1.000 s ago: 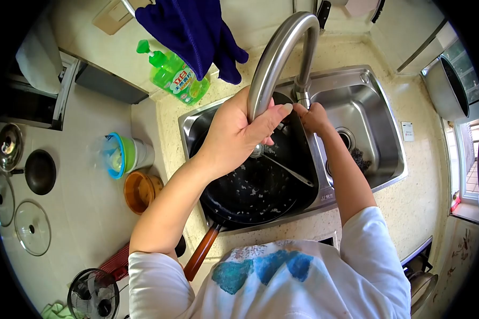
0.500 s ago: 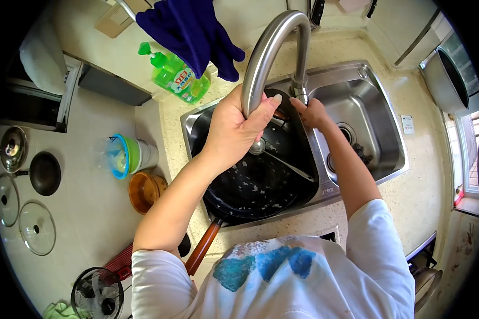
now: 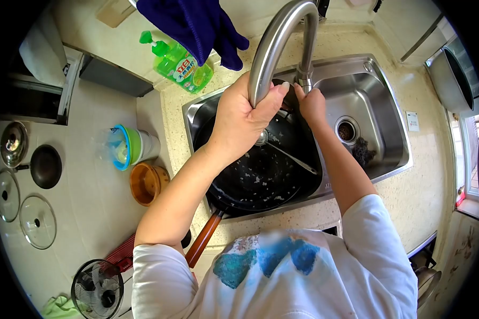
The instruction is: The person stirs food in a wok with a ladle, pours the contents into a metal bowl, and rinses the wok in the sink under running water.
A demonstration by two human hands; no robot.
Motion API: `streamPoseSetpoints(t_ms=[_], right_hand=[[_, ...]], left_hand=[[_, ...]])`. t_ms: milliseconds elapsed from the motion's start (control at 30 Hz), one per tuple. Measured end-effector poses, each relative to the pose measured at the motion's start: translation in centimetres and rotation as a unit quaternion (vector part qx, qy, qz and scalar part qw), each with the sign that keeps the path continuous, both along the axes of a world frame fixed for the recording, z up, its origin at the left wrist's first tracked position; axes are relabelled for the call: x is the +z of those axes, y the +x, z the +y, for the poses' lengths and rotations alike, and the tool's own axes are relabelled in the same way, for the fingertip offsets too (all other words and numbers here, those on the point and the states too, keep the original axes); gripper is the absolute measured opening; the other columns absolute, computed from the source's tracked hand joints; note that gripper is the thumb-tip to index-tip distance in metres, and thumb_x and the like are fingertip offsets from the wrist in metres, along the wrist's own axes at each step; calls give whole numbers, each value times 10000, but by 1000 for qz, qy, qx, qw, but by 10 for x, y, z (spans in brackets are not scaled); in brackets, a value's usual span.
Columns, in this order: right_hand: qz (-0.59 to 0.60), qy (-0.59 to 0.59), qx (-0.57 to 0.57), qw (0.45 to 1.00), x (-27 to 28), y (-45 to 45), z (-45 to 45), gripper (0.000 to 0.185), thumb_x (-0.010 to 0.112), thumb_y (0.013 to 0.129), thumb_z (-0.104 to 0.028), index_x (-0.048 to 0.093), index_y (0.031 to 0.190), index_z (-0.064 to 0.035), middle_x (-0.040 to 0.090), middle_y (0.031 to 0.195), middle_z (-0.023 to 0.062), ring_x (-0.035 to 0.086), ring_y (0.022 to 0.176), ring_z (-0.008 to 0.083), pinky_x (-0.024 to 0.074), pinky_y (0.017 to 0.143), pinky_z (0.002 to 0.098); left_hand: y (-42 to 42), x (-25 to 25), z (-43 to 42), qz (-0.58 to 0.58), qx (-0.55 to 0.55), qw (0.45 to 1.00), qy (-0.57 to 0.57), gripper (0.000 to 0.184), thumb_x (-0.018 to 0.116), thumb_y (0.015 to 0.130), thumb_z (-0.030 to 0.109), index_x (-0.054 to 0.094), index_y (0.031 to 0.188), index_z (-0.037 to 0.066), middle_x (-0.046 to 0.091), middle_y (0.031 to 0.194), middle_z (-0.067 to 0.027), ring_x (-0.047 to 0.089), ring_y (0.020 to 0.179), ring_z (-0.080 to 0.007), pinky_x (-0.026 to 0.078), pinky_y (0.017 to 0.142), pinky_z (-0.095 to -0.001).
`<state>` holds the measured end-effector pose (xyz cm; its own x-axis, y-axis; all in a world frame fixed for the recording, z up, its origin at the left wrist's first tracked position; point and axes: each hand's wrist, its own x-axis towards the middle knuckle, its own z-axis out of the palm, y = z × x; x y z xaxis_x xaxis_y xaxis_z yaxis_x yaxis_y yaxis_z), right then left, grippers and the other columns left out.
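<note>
My left hand [image 3: 245,117] is closed around the end of the curved steel faucet [image 3: 274,40], its thumb resting along the spout. At the faucet's base my right hand [image 3: 311,105] has its fingers curled against the metal; the lever itself is hidden. Below my left hand a black wok [image 3: 250,181] with bits of food residue lies in the left basin, its wooden handle [image 3: 205,239] sticking out over the front edge. Inside the wok rests a metal ladle [image 3: 292,158], partly covered by my left hand.
A dark scouring pad [image 3: 363,152] lies by the drain [image 3: 347,131] in the right basin. Behind the sink stand a green dish soap bottle [image 3: 183,69] and hanging dark blue gloves [image 3: 197,26]. Pan lids [image 3: 37,222], a bucket [image 3: 123,148] and a fan [image 3: 97,288] sit on the floor.
My right hand has shifted slightly at the faucet base, its fingers now pointing more upward. The right forearm has swung left, baring the drain. The view has moved a little; my left hand keeps its hold.
</note>
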<state>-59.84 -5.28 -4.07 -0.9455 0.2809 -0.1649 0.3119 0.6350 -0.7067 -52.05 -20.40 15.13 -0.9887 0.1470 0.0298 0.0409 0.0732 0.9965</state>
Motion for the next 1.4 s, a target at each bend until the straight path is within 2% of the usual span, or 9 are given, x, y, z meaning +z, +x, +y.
streamPoseSetpoints(t_ms=[100, 333, 567, 833, 967, 1100, 1167, 1233, 1400], right_hand=[[-10, 20, -19, 1000, 6, 3, -3, 608, 522, 752, -542, 545, 825, 62, 588, 819, 259, 568, 825, 395, 453, 711, 424], [-54, 128, 6, 990, 29, 10, -2, 593, 464, 768, -578, 533, 868, 3, 617, 826, 195, 599, 807, 340, 465, 714, 404], [-24, 122, -3, 992, 18, 14, -5, 573, 444, 789, -556, 491, 869, 9, 610, 799, 215, 599, 788, 348, 466, 705, 409], [0, 108, 37, 993, 16, 12, 2, 528, 501, 764, -526, 536, 868, -10, 607, 848, 198, 584, 841, 346, 464, 710, 414], [-42, 103, 93, 989, 16, -5, 10, 529, 542, 733, -503, 600, 860, 7, 600, 898, 209, 575, 879, 341, 462, 741, 403], [-63, 104, 137, 983, 20, -10, 17, 591, 547, 713, -542, 616, 886, 19, 591, 925, 228, 569, 894, 346, 456, 756, 404], [-32, 104, 175, 979, 20, -7, 21, 636, 542, 702, -583, 623, 832, 34, 595, 862, 239, 576, 849, 362, 457, 725, 408], [-29, 116, 184, 976, 16, -9, 23, 662, 530, 700, -603, 619, 808, 44, 598, 833, 236, 580, 827, 365, 461, 707, 408], [-55, 116, 179, 976, 11, -8, 23, 738, 484, 704, -653, 608, 797, 70, 595, 820, 251, 588, 818, 357, 462, 704, 400]], left_hand=[[-3, -7, -2, 26, -26, 999, 10, 169, 551, 843, 152, 419, 784, 64, 406, 584, 15, 351, 470, -40, 284, 391, -181], [5, -4, 11, 12, 22, 999, 31, 153, 539, 847, 128, 413, 780, 72, 384, 561, 21, 343, 461, -39, 276, 379, -185], [7, -8, 13, 21, 52, 998, 37, 141, 541, 848, 141, 423, 802, 80, 400, 565, 25, 352, 464, -37, 291, 390, -185], [0, -12, 0, 71, 23, 996, -44, 152, 549, 845, 179, 451, 831, 63, 454, 587, 4, 406, 476, -57, 336, 416, -191], [-1, -3, -3, 30, -12, 999, -4, 144, 542, 843, 171, 467, 838, 48, 501, 612, -14, 449, 494, -66, 352, 420, -201], [-5, 3, -7, 120, -17, 984, -127, 197, 591, 816, 206, 494, 853, 38, 548, 667, -23, 512, 572, -80, 410, 546, -205], [-2, 0, -15, 134, -23, 973, -185, 245, 611, 801, 200, 522, 960, 37, 609, 807, -48, 566, 783, -92, 425, 712, -210], [5, 1, -19, 152, -8, 980, -131, 310, 685, 726, 264, 559, 881, 26, 610, 776, -36, 558, 747, -83, 435, 677, -226], [16, 0, -27, 184, 7, 972, -144, 327, 676, 732, 248, 575, 937, 15, 620, 820, -58, 567, 768, -103, 439, 707, -238]])
